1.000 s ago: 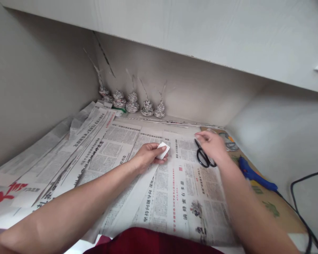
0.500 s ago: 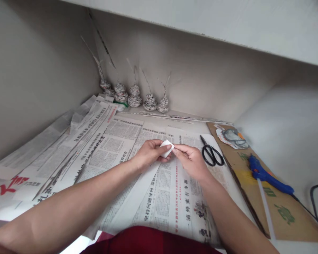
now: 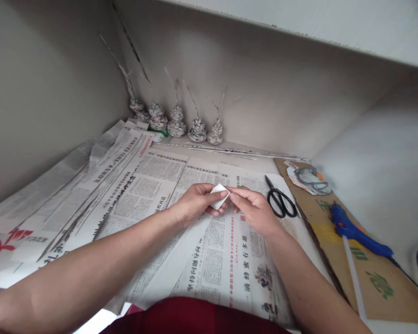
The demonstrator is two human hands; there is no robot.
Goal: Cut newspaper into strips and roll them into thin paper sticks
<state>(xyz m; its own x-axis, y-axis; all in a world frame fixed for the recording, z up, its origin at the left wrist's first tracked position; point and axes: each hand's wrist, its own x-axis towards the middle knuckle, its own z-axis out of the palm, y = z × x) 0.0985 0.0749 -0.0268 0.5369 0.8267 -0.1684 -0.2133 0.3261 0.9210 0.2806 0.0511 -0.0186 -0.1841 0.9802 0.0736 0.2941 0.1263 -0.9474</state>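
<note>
Between my hands, over the middle of the newspaper, is a small white piece of paper (image 3: 218,196), folded or rolled to a point. My left hand (image 3: 198,200) pinches it, the thumb across its face and the fingers behind. At the right corner of the paper, the thumb and forefinger of my right hand (image 3: 253,207) press together on its tip. Below my hands a pale paper strip (image 3: 176,264) slants towards me over the newspaper sheets (image 3: 209,264); whether it joins the held piece is hidden.
Black-handled scissors (image 3: 281,199) lie right of my hands. Farther right, a blue glue gun (image 3: 358,234) with a white glue stick rests on cardboard (image 3: 379,304). Several woven paper gourds (image 3: 176,121) stand along the back wall, behind thin paper rods (image 3: 230,151). Newspaper strips (image 3: 69,185) cover the left side.
My right thumb and fingers have shifted slightly at the paper's tip. The left hand keeps its pinch. The view has tilted a little.
</note>
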